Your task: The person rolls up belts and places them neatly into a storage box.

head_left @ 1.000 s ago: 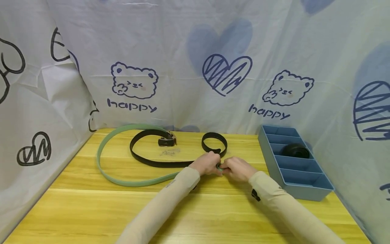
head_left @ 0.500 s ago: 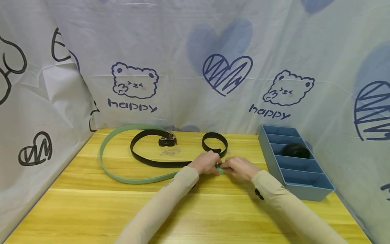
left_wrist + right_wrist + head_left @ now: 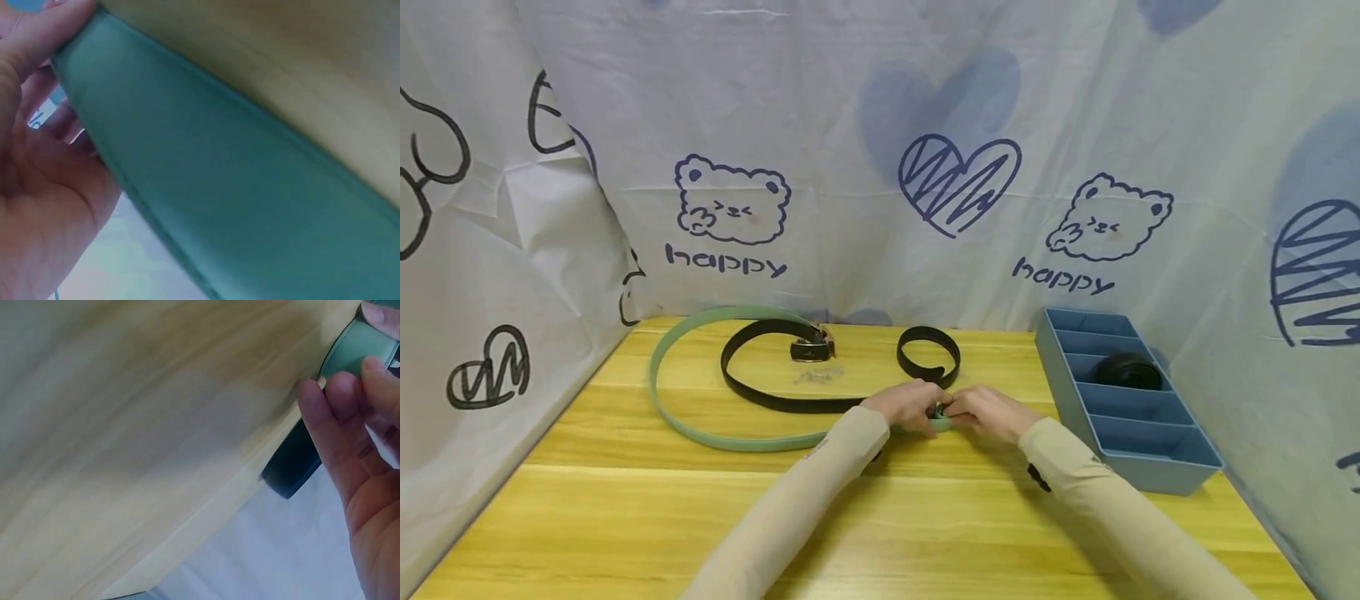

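Left hand (image 3: 908, 406) and right hand (image 3: 988, 412) meet at centre frame, both pinching the rolled end of the green belt (image 3: 700, 427); its remainder loops left across the wooden table (image 3: 625, 517).

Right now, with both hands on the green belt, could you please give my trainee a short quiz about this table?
1. True or false: both hands hold the green belt.
2. How many compartments of the blue tray hold a rolled belt?
3. The black belt on the table lies: A) inside the green belt's curve, B) in the tray.

Key: 1 true: left hand and right hand pinch its end. 2 one. 3 A.
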`<state>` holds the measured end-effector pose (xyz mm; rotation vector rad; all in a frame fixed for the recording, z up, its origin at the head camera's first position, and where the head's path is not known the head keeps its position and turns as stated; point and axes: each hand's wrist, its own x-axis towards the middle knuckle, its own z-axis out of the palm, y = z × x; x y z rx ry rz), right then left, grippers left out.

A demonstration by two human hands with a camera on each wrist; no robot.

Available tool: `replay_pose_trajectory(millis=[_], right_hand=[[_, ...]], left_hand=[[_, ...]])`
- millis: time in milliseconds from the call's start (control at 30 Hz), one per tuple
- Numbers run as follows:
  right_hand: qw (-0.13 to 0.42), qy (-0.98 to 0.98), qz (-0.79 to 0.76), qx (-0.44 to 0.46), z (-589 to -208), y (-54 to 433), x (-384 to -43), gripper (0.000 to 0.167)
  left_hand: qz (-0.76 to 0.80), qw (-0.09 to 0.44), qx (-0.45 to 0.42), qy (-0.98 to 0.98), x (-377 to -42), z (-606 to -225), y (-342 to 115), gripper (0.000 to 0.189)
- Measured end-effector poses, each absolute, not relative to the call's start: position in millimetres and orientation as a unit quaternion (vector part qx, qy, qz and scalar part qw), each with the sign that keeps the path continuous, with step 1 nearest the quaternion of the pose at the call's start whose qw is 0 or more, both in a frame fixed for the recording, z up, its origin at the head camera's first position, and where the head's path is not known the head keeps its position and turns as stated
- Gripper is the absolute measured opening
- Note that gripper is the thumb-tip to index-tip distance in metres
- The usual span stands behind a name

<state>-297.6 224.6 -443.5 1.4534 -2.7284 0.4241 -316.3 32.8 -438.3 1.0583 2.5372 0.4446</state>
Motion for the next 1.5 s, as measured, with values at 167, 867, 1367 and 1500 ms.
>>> replay_pose_trajectory(millis=[167,867,1367,1500], right_hand=[[0.007,-0.863,0.138,0.486,-443,230,-299,0.013],[0.011,-0.889,0.122,0.441,-445,221,-293,0.006],[-0.001,-0.899,0.110,0.425,-443,216,-290,0.013],[-0.015,-0.890,0.119,0.441,-443,223,-294,0.009]], left_hand=[[0.149,0.152,0.373,0.903,-316,-437,36,0.041],[0.177,0.147,0.371,0.899,-319,-441,28,0.031],[0.171,0.126,0.352,0.912,-314,-442,31,0.019],[0.189,0.170,0.370,0.894,-316,-439,28,0.047]])
